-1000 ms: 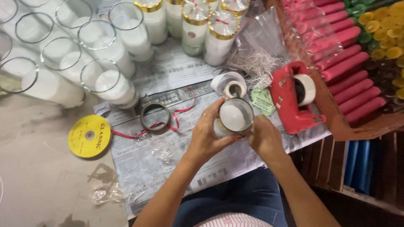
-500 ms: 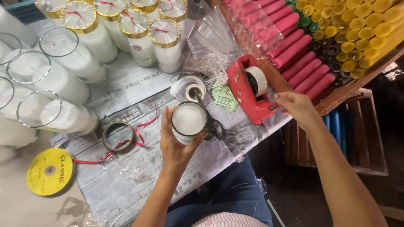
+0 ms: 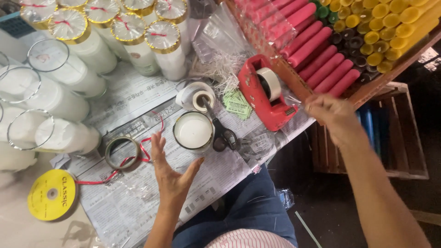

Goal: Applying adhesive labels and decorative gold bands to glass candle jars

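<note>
Two hands, neither holding anything surely: the left hand (image 3: 172, 172) spreads open just below the upright white candle jar (image 3: 193, 130) on the worktop (image 3: 138, 202); the right hand (image 3: 328, 112), blurred, pinches beside the red tape dispenser (image 3: 265, 94), farther off.

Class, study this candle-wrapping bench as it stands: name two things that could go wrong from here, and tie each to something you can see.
1. The glass candle stands free on the newspaper, the open left hand just beside it; a careless sweep could knock it over.
2. The scissors lie right against the candle, blades toward the tape rolls, so a hand reaching in could catch them.
3. The right hand is pulling at the red tape dispenser near the table edge; it might slide off.
</note>
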